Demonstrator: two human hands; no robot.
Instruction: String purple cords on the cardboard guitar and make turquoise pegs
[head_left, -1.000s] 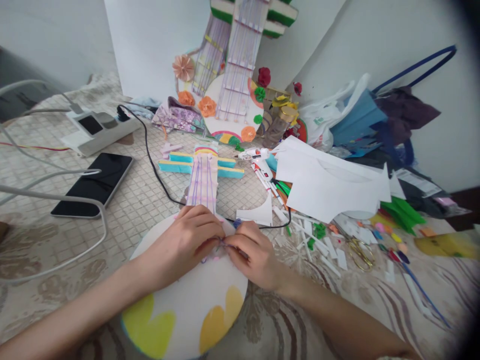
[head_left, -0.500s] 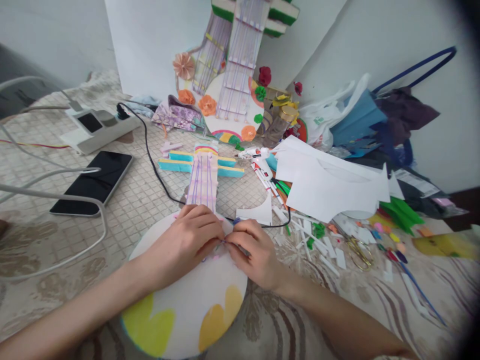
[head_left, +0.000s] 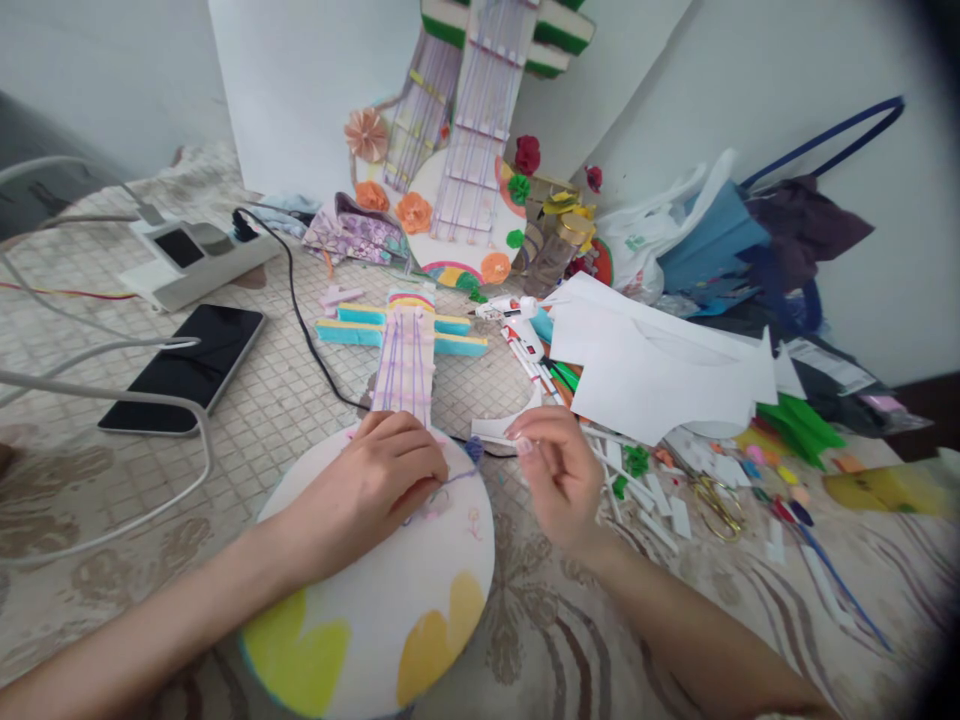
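Note:
A round white cardboard guitar [head_left: 360, 610] with yellow and orange painted shapes lies before me, its strung neck [head_left: 405, 375] pointing away. My left hand [head_left: 390, 465] rests on the upper part of the body, fingers closed together on a purple string [head_left: 463, 477]. The string runs from these fingertips toward a small purple bundle [head_left: 473, 450] at the body's right edge. Off that edge, my right hand [head_left: 561, 475] is held apart from the string, thumb and forefinger close together. Whether anything tiny is between them I cannot make out.
Two decorated cardboard guitars [head_left: 465, 210] stand at the back. A phone [head_left: 187, 370], a power strip [head_left: 202, 265] and cables lie left. On the right are a glue gun [head_left: 521, 335], white card sheets [head_left: 667, 360], paper scraps, scissors [head_left: 716, 508] and bags [head_left: 712, 245].
My right hand has let go of the string beside my left fingertips and moved right and slightly up, off the guitar body. The left hand has stayed in place.

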